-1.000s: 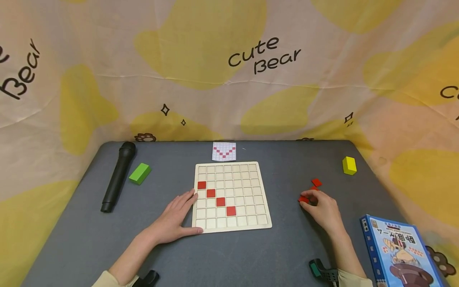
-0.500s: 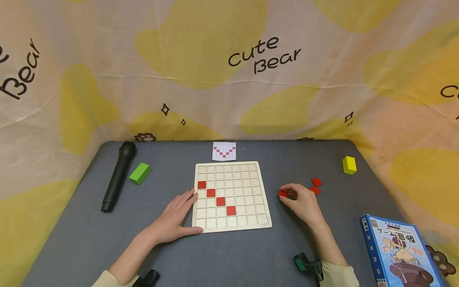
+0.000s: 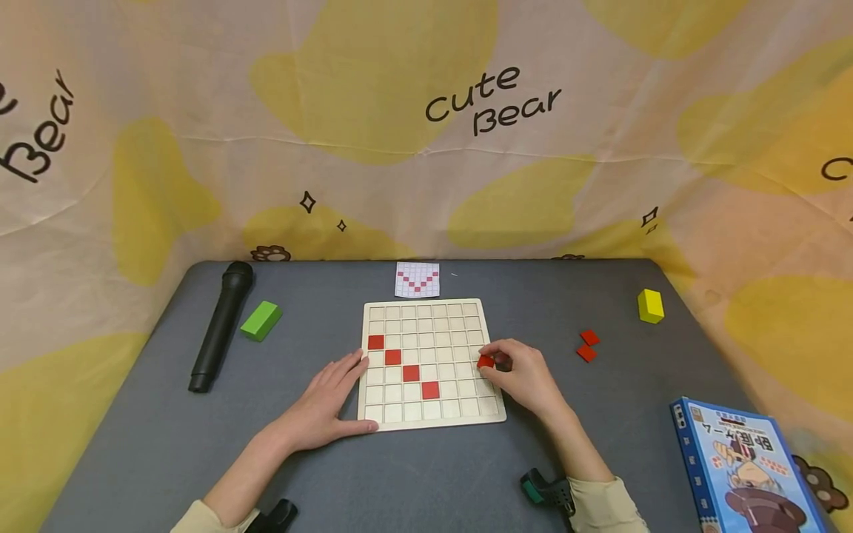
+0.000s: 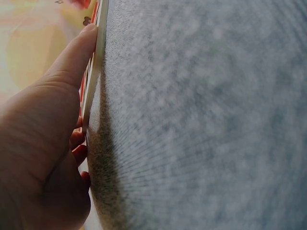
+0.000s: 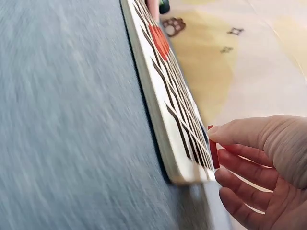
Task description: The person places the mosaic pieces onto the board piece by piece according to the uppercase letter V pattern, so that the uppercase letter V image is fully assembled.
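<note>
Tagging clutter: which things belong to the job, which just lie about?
Likely job:
red square tile in right hand
cream gridded square board
four placed red tiles
two loose red tiles
white card with red V

Likely idle:
black microphone
green rectangular block
yellow rectangular block
blue printed box

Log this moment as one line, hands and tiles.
left hand: touching grid board; right hand: pinching red tile at board's right edge; placed tiles: four, diagonal; loose tiles: two, on table
</note>
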A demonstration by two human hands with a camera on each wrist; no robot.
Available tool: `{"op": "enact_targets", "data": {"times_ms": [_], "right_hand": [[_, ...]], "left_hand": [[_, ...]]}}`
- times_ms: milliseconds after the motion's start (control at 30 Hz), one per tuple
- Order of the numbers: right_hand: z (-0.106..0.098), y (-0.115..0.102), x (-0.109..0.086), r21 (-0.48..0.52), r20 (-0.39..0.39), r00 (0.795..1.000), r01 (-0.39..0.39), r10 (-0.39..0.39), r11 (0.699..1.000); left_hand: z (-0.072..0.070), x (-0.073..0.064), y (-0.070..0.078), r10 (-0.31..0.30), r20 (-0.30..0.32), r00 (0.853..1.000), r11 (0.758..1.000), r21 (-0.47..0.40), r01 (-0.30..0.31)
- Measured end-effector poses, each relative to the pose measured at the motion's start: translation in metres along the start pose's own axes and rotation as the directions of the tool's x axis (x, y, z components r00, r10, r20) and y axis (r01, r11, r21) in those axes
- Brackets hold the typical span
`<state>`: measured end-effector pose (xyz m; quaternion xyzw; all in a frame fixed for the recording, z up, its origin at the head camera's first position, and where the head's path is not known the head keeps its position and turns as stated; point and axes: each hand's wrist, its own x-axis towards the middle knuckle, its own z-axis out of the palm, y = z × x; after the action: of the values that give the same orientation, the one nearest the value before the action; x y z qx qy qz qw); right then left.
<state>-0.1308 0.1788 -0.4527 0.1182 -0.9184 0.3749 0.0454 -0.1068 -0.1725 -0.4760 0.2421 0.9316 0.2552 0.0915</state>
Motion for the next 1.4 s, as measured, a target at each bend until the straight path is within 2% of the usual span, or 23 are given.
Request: {"op": "enact_targets", "data": {"times_ms": [400,667,933,1233,1400], "right_hand": [[0.032,-0.017,0.006,-0.010,0.083,0.985,0.152,-0.150,0.988],[0.040,-0.020,0.012,0.001,0.122,0.967,0.226,-0.224,0.974],[0.040,-0.018,0.012,0.012,0.144,0.964,0.223,-0.222,0.975],[0.026,-0.005,0.007,0.023,0.016,0.980,0.198,-0.198,0.980],[0.015,0.009,0.004,0.004,-0.017,0.992,0.126,-0.126,0.992]], "left_hand": [[0.000,0.000,0.000,0.001,-0.002,1.000,1.000,-0.002,-0.001],[0.000,0.000,0.000,-0.001,0.001,1.000,1.000,-0.012,0.001],[0.001,0.000,-0.001,-0.001,0.003,1.000,1.000,-0.008,0.001],[0.001,0.000,-0.001,0.005,-0.003,1.000,1.000,-0.015,-0.005],[0.001,-0.001,-0.001,0.014,-0.015,1.000,1.000,-0.018,-0.014]]}}
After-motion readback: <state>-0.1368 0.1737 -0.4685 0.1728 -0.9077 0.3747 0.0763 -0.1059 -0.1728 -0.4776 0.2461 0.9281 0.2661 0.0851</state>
